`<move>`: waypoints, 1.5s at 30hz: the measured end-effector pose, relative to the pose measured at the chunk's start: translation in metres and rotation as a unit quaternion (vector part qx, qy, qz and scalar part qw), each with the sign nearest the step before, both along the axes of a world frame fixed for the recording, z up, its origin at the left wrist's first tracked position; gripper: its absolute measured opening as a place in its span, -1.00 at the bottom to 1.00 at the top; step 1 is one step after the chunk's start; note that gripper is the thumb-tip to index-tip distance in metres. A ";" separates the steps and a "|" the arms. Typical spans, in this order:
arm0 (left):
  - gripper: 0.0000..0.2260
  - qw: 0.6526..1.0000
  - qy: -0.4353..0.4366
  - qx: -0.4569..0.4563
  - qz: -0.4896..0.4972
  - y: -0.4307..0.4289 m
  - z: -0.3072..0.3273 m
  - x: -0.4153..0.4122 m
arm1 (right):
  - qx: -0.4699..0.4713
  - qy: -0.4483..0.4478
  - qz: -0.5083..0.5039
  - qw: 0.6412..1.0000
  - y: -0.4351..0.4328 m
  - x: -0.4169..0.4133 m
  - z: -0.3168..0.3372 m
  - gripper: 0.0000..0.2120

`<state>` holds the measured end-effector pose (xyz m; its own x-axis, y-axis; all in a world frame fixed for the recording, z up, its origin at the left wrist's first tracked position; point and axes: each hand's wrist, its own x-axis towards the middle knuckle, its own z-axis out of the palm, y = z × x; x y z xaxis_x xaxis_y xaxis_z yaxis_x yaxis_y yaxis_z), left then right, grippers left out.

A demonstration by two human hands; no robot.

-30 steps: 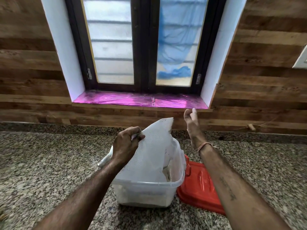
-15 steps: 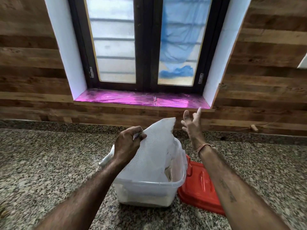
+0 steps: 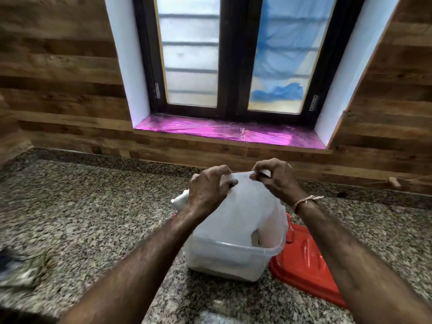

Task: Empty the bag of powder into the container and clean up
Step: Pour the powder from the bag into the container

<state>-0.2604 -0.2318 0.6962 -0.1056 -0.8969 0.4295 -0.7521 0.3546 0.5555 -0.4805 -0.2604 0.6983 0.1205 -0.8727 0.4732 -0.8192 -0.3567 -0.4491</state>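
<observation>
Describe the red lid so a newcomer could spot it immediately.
Start at the speckled granite counter below the window. Find the clear plastic container with the white bag held over it. The red lid lies flat against its right side, the only bright red thing there.

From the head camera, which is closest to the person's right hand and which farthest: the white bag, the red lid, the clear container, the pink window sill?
Measured from the right hand:
1. White bag: pinched in its fingers, touching.
2. Clear container: just below, on the counter.
3. Red lid: lower right, beside the container; close to call against the container.
4. Pink window sill: up on the wall behind, farthest.
</observation>
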 end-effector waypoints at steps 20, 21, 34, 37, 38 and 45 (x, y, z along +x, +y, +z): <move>-0.29 0.893 0.329 0.307 -0.014 -0.008 -0.022 0.061 | 0.083 -0.259 0.052 0.961 0.009 -0.001 0.010 -0.89; -0.32 0.889 0.332 0.315 -0.018 -0.011 -0.019 0.057 | 0.093 -0.258 0.061 0.960 0.011 -0.002 0.010 -0.90; -0.73 0.884 0.419 0.209 -0.015 -0.021 -0.035 0.053 | 0.121 -0.133 0.032 0.983 0.031 -0.009 0.026 -0.82; -0.76 0.928 0.344 0.133 0.040 -0.013 -0.036 0.043 | 0.066 0.026 0.004 0.997 0.032 0.025 0.029 -0.65; -0.76 0.939 0.320 0.110 0.059 -0.012 -0.037 0.041 | 0.040 0.081 -0.013 0.996 0.031 0.038 0.029 -0.63; -0.21 0.981 0.183 0.013 0.063 -0.005 -0.032 0.047 | -0.014 0.087 -0.058 0.994 0.015 0.062 0.027 -0.79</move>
<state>-0.2130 -0.2367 0.6640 0.1634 -0.9040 0.3952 -0.5380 0.2541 0.8038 -0.4182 -0.2451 0.7254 0.1014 -0.8724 0.4783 -0.9201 -0.2650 -0.2883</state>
